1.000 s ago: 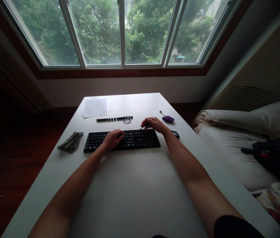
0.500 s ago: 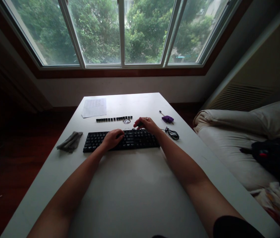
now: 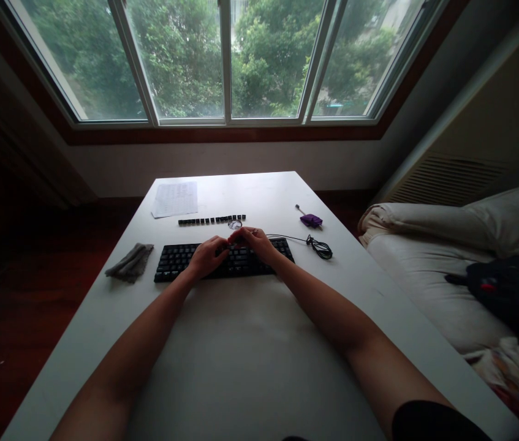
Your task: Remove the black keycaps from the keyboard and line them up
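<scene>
A black keyboard lies across the white table. My left hand rests over its middle with the fingers curled inward; what they hold, if anything, is hidden. Close beside it, my right hand is above the keyboard's upper edge, its fingertips pinched together near the left fingers. Anything in that pinch is too small to make out. Just beyond the hands lies a wire ring-shaped tool. Behind the keyboard, a row of black keycaps is lined up.
At the left lies a grey cloth, and a printed sheet is at the back left. On the right are a coiled cable and a purple item with a short stick. A sofa stands beyond the table's right edge.
My right hand has moved left along the keyboard until its fingertips meet the left hand's fingers. The left hand has barely shifted. More of the cable shows now.
</scene>
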Motion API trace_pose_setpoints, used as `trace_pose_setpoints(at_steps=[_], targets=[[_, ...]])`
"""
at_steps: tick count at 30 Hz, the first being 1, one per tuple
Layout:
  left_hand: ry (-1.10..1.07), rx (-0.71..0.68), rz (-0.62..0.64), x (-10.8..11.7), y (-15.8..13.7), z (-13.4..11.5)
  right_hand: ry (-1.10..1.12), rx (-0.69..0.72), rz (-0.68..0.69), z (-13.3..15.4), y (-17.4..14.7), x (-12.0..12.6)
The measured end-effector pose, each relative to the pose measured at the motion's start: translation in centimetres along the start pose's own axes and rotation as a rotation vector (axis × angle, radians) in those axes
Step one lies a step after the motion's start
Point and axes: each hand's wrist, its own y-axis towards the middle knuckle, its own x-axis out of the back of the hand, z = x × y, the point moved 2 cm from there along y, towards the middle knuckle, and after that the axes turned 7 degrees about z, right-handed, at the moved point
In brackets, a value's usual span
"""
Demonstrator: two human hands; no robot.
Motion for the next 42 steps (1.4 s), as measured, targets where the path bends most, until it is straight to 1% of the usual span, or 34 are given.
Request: trace_pose_setpoints(at_steps=[2,4,6,8,16,22,26,32,39,42], targets=[[0.017,0.014,-0.013,0.0,0.0,0.1,-0.083,0.001,-0.030,-0.6,0.1,0.2],[0.036,0.035,-0.022,0.0,0.0,0.1,-0.210,-0.015,-0.060,-1.1,0.1,0.4],[0.053,0.052,-0.025,0.0,0.0,0.2,-0.323,-0.030,-0.067,-1.3,0.0,0.6],[0.061,0.056,-0.027,0.0,0.0,0.2,-0.369,-0.035,-0.057,-1.3,-0.2,0.5],[0.055,0.050,-0.028,0.0,0.0,0.0,-0.408,-0.046,-0.017,-0.8,-0.6,-0.2],[0.077,0.008,-0.009,0.0,-0.1,0.0,-0.351,-0.063,0.020,-1.1,-0.5,-0.5],[0.088,-0.003,-0.017,-0.2,-0.1,0.2,-0.371,-0.055,-0.006,-1.3,-0.4,-0.5],[0.064,0.012,-0.039,0.0,-0.1,0.0,-0.326,-0.045,-0.016,-1.0,-0.3,-0.1],[0.008,0.013,-0.036,0.3,-0.2,-0.1,-0.312,-0.014,-0.091,-0.7,-0.1,0.8],[0.007,0.002,-0.032,0.2,-0.2,0.2,-0.374,0.020,-0.156,-0.2,-0.2,0.7]])
